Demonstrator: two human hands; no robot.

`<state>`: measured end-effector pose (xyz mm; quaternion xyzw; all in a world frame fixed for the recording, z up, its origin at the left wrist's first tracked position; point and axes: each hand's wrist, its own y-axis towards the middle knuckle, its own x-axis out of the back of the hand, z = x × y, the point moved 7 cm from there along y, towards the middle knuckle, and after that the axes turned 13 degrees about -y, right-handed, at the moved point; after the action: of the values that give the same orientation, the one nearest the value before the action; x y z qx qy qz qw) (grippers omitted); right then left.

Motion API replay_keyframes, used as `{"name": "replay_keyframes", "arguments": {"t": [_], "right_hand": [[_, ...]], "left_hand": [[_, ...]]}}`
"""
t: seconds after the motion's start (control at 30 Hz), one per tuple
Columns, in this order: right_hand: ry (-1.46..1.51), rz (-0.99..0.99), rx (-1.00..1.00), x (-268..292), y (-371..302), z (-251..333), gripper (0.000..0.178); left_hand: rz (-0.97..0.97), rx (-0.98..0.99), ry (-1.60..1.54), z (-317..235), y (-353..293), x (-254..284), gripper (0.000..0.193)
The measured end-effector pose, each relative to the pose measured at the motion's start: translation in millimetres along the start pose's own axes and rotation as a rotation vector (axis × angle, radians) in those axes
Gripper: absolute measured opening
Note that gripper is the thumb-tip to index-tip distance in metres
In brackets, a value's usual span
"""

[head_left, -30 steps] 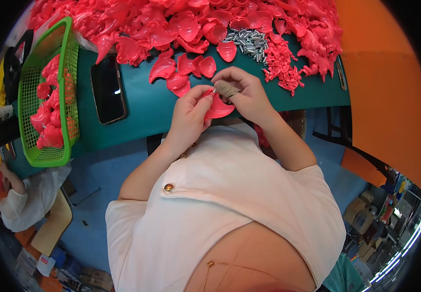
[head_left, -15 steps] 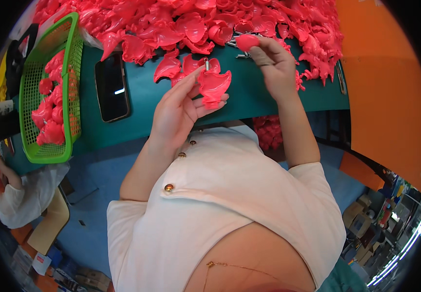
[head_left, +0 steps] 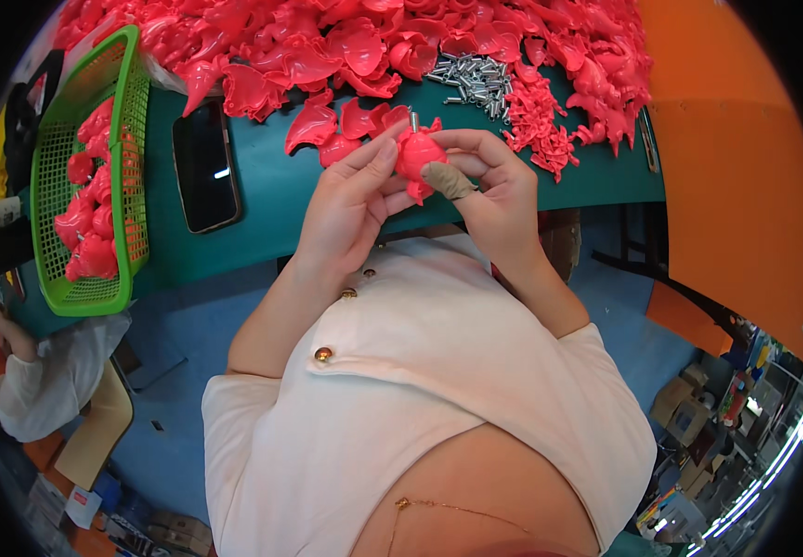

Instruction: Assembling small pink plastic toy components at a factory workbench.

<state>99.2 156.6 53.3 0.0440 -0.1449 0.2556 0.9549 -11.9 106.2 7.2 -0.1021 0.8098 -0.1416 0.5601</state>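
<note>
Between my two hands is a rounded pink plastic figure (head_left: 419, 156) with a small metal pin (head_left: 413, 121) standing out of its top. My left hand (head_left: 350, 200) grips it from the left, thumb and fingers around its side. My right hand (head_left: 494, 190) presses on it from the right; its thumb wears a tan cover (head_left: 449, 181). Loose pink shell halves (head_left: 311, 127) lie just beyond my left hand. Past my right hand are a heap of small metal pins (head_left: 477, 82) and a pile of small pink parts (head_left: 541, 125).
A large heap of pink shells (head_left: 308, 60) covers the back of the green table (head_left: 262, 176). To the left are a black phone (head_left: 207, 172) and a green basket (head_left: 132, 213) holding pink pieces. Another person's white sleeve (head_left: 34, 390) shows at far left. An orange panel (head_left: 736, 167) stands right.
My right hand has come from the metal pins back to my left hand, bringing a pink piece. The open shell in my left hand now looks covered, making a rounded figure held by both hands.
</note>
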Motion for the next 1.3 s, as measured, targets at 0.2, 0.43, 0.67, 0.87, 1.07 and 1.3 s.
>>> {"name": "replay_keyframes", "arguments": {"t": [0.2,0.43,0.67,0.87,1.07,1.3], "right_hand": [[-0.102,0.011,0.005,-4.3,-4.9,6.0,0.030],[-0.164,-0.065,0.093,-7.0,-10.8,2.8,0.027],[-0.392,-0.069,0.391,5.8,-12.3,15.0,0.024],[-0.750,-0.697,0.144,149.7,7.3,-34.6,0.019],[-1.213,-0.472,0.385,164.6,36.4,-32.8,0.016],[-1.570,-0.400,0.314,142.9,52.6,-50.4,0.013]], "left_hand": [[0.010,-0.010,0.012,3.0,0.0,4.3,0.037],[-0.027,-0.077,0.051,8.4,-1.3,5.3,0.038],[0.029,-0.021,0.201,13.3,1.6,3.6,0.039],[0.055,0.095,-0.111,9.3,-1.4,-2.2,0.040],[0.045,0.205,-0.189,17.8,-3.1,-1.8,0.039],[-0.014,0.203,-0.120,20.7,-3.7,7.9,0.036]]}}
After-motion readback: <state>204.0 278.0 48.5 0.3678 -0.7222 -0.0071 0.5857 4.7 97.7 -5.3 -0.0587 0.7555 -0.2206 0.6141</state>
